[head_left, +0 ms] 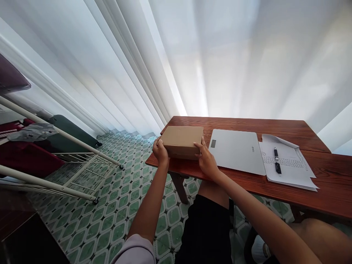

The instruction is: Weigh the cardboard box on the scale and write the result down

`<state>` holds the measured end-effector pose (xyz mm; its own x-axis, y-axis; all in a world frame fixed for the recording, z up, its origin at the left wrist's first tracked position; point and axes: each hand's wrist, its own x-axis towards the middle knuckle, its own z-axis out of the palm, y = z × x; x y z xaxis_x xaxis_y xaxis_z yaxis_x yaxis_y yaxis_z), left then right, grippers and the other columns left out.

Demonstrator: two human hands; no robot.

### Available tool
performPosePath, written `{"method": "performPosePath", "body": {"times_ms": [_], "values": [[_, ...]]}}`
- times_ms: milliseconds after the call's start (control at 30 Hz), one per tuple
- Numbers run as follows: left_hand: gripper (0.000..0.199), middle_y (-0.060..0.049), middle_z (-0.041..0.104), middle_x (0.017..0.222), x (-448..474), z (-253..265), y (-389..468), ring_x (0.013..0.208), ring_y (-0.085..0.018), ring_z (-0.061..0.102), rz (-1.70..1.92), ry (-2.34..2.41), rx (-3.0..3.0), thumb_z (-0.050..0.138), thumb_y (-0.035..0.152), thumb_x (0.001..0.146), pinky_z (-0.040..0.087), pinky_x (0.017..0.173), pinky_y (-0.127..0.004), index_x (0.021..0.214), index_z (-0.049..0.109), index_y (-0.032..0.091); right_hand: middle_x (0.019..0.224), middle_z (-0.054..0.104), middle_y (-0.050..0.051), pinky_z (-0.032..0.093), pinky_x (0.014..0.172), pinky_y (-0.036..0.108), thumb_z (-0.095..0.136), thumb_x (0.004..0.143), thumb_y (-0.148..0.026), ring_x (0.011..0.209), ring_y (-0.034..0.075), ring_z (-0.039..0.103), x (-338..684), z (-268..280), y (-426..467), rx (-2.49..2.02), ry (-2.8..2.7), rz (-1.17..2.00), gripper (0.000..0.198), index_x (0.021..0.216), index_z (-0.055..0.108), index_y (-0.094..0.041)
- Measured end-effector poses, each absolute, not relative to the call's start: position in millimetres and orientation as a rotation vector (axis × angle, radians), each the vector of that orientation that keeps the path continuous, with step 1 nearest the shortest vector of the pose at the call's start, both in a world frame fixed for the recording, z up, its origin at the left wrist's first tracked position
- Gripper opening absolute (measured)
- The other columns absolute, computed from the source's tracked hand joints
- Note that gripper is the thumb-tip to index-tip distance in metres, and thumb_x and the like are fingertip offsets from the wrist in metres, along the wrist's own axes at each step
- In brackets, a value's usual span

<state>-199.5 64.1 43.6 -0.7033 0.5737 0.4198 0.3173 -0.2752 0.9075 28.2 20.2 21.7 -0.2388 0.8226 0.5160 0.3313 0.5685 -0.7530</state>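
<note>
Brown cardboard, held at both ends

Nearest: a pale sleeve (134, 251) and black shorts (206, 227), the lap running in under the front of a reddish wooden table (242, 124). Both forearms reach out and over.

Left hand (160, 149) cups the left end of the box (182, 138). Right hand (205, 157) is closed on the right end, thumb at the top front edge, fingers wrapped round the side. Grip: two-handed, box held between them. Box is level, at the table's left end, close to the front edge. Cannot tell whether its base rests on wood or sits slightly raised.

Risk, as I judge it: the margin at that corner is thin. If the left hand slackens while the right pushes, the box could tip off the end. Too hard a squeeze could bow the card walls.

Just right of the box, a flat silver panel (238, 152) with a small dark rectangle; its kind is uncertain. A rightward slide of the box might knock it, and the panel in turn could shove the papers (287, 178) beside it and set the pen (277, 160) on them rolling.

Farther, left: green patterned floor (143, 179), a wheeled rack (46, 184) well apart from the table. Behind everything, white curtain (220, 66).
</note>
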Motion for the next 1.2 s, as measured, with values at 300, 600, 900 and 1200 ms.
{"method": "performPosePath", "body": {"times_ms": [300, 600, 900, 1200], "values": [[0.028, -0.008, 0.069, 0.114, -209, 25, 61, 0.108, -0.021, 0.062, 2.076, 1.79, 1.056, 0.05, 0.037, 0.096, 0.046, 0.101, -0.042, 0.105, 0.067, 0.017, 0.166, 0.013, 0.008, 0.056, 0.094, 0.044, 0.04, 0.092, -0.012, 0.144, 0.03, 0.038, 17, 15, 15, -1.03, -1.855, 0.591, 0.054, 0.144, 0.042, -0.028], [0.03, -0.009, 0.068, 0.117, -207, 16, 59, 0.109, -0.023, 0.062, 2.019, 1.806, 1.037, 0.05, 0.039, 0.096, 0.046, 0.101, -0.044, 0.109, 0.066, 0.017, 0.166, 0.013, 0.009, 0.056, 0.093, 0.044, 0.041, 0.092, -0.012, 0.145, 0.03, 0.036, 16, 15, 10, -1.083, -1.856, 0.585, 0.053, 0.142, 0.044, -0.027], [0.031, -0.009, 0.068, 0.122, -202, 12, 58, 0.112, -0.024, 0.061, 2.006, 1.913, 1.015, 0.046, 0.034, 0.095, 0.045, 0.101, -0.042, 0.113, 0.067, 0.022, 0.167, 0.013, 0.01, 0.06, 0.088, 0.037, 0.035, 0.085, -0.003, 0.145, 0.025, 0.037, 12, 8, 9, -1.094, -1.81, 0.605, 0.059, 0.139, 0.045, -0.024], [0.035, -0.009, 0.066, 0.123, -201, 13, 56, 0.115, -0.023, 0.06, 2.011, 1.946, 1.092, 0.051, 0.046, 0.1, 0.044, 0.106, -0.048, 0.116, 0.065, 0.018, 0.166, 0.016, 0.01, 0.059, 0.089, 0.037, 0.035, 0.084, -0.002, 0.143, 0.025, 0.041, 10, 13, 6, -1.138, -1.803, 0.61, 0.06, 0.138, 0.045, -0.024]]}}
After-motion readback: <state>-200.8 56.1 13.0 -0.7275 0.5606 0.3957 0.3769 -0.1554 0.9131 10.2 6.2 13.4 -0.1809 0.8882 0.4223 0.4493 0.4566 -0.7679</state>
